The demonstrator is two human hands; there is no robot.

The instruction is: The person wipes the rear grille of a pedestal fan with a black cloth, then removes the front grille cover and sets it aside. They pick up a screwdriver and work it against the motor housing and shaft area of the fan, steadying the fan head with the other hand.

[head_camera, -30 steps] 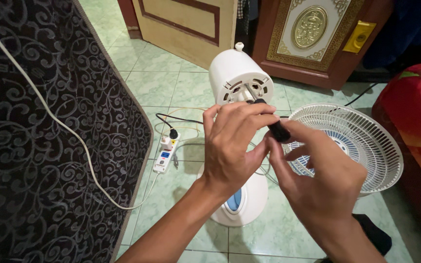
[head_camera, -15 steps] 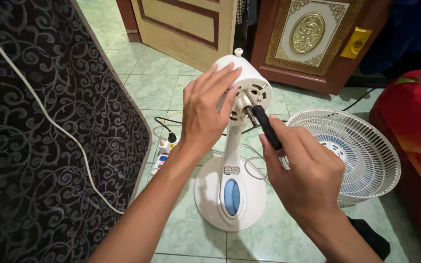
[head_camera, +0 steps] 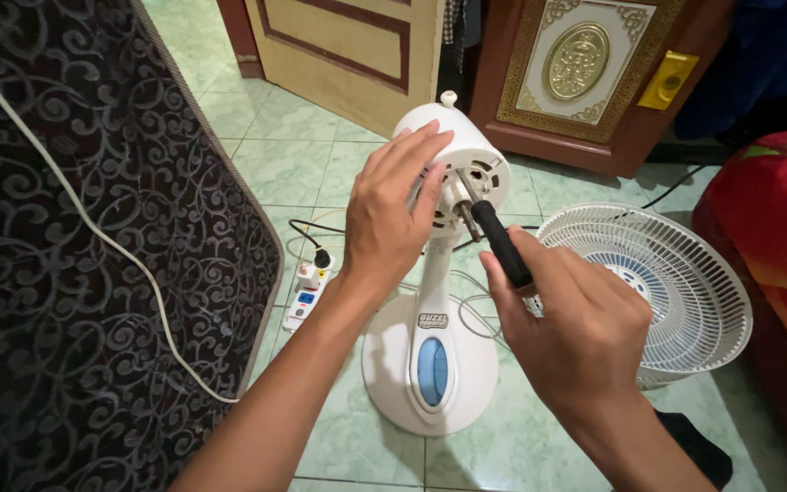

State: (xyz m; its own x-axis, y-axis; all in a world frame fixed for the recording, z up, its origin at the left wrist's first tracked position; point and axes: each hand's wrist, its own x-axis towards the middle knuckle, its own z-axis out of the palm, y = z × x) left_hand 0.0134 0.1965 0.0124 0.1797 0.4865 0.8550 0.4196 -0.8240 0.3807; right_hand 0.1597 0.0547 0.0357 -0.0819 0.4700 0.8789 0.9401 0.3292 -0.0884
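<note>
Right hand (head_camera: 576,323) fingers (head_camera: 553,273) wrap the black-handled screwdriver (head_camera: 495,239), its tip at the face of the white fan motor housing (head_camera: 466,155). Left hand (head_camera: 389,219) fingers spread narrowly over the housing's side, steadying it. The fan stands on the tiled floor (head_camera: 339,164) beside the detached grille (head_camera: 658,282); keeping the blade square to the screw seems wise.

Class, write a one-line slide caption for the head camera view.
Left hand steadies a white fan motor housing while the right hand aims a black-handled screwdriver at its face; detached grille lies nearby.
</note>
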